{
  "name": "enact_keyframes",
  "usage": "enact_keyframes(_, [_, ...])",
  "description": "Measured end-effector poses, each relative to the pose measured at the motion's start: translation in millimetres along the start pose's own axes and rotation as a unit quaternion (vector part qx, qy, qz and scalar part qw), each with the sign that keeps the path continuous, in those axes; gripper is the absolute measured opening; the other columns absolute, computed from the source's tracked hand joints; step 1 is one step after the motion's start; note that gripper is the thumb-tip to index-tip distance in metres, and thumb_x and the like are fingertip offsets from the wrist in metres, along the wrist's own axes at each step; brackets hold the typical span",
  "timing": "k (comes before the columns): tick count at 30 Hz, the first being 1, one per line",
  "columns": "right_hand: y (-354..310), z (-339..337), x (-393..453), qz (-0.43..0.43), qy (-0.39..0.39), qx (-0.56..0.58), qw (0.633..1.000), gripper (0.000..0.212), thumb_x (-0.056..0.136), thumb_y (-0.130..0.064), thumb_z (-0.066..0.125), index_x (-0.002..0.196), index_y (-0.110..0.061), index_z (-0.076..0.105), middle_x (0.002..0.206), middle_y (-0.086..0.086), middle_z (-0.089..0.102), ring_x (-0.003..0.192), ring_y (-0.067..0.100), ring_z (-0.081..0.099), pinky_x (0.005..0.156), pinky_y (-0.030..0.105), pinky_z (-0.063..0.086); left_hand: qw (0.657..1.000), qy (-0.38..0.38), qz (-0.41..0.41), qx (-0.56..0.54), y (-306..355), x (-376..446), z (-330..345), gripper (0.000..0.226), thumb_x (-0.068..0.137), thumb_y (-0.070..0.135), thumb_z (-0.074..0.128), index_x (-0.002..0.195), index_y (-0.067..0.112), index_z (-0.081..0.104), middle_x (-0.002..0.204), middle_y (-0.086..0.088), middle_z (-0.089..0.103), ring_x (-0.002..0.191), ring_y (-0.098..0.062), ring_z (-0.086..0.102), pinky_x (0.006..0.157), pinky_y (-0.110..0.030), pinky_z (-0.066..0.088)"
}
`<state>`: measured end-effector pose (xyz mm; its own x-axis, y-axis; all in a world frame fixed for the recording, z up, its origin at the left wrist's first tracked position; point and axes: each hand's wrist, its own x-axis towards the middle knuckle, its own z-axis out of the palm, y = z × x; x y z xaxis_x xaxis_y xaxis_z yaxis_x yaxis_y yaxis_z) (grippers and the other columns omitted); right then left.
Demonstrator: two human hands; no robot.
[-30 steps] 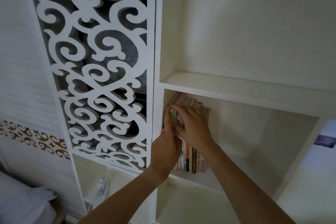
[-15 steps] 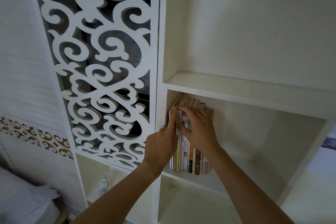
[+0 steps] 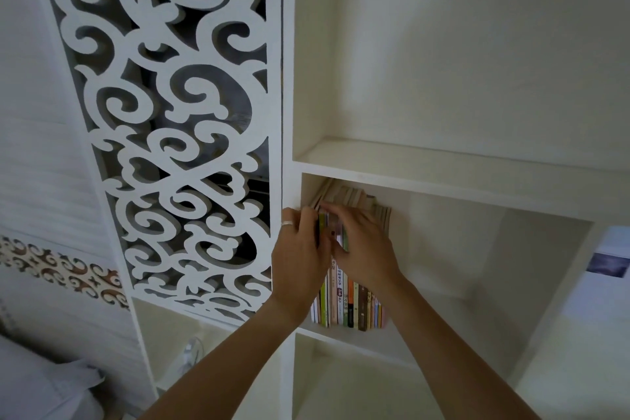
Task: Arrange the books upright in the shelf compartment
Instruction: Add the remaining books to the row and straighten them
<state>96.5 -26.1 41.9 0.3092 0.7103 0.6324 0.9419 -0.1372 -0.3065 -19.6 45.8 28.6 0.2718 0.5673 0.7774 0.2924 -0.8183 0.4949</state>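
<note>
Your books (image 3: 351, 303) stand upright, packed at the left end of the middle shelf compartment (image 3: 477, 283), so the job looks nearly done. Your left hand (image 3: 300, 259) and right hand (image 3: 366, 249) both grip their top edges; only squaring and letting go seem left.

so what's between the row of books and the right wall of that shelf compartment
Nothing: in the head view the books stand packed at the left end, and the shelf board runs bare from the last book to the right wall.
</note>
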Motion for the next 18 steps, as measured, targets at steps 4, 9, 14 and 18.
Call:
enact_keyframes(4, [-3,4,-1,0.006,0.002,-0.003,1.000,0.059,0.092,-0.031,0.072,0.145,-0.035,0.049,0.134,-0.008,0.063,0.130,0.015,0.049,0.098,0.022,0.036,0.996,-0.080,0.011,0.033,3,4,-3,0.015,0.102,0.010,0.046,0.114,0.020,0.044,0.099,-0.004,0.061,0.076,-0.025,0.065,0.066,-0.041,0.057])
enact_keyframes(9, [-6,7,-3,0.030,0.003,0.014,0.999,0.062,0.093,-0.034,0.070,0.149,-0.033,0.043,0.145,-0.006,0.055,0.137,0.016,0.043,0.102,0.033,0.047,0.999,0.019,0.003,-0.038,16,-15,-28,0.024,0.092,0.007,0.059,0.101,0.023,0.043,0.062,0.007,0.051,0.048,-0.012,0.053,0.043,-0.028,0.045])
enact_keyframes(14, [-8,15,-8,0.084,0.004,0.057,0.995,0.070,0.097,-0.031,0.065,0.156,-0.030,0.026,0.157,-0.001,0.039,0.137,0.009,0.039,0.098,0.022,0.036,0.989,-0.003,-0.091,-0.117,27,-31,-35,0.034,0.089,0.023,0.063,0.113,0.034,0.041,0.089,0.015,0.055,0.068,-0.004,0.058,0.058,-0.011,0.040])
enact_keyframes(18, [-7,18,-22,0.024,0.143,-0.016,0.989,0.041,0.095,-0.023,0.070,0.133,-0.017,0.054,0.140,0.007,0.051,0.128,0.022,0.049,0.100,0.038,0.051,0.981,-0.120,-0.141,-0.050,19,-39,-30,0.034,0.091,0.049,0.034,0.104,0.027,0.055,0.088,0.009,0.055,0.081,-0.015,0.062,0.074,-0.036,0.053])
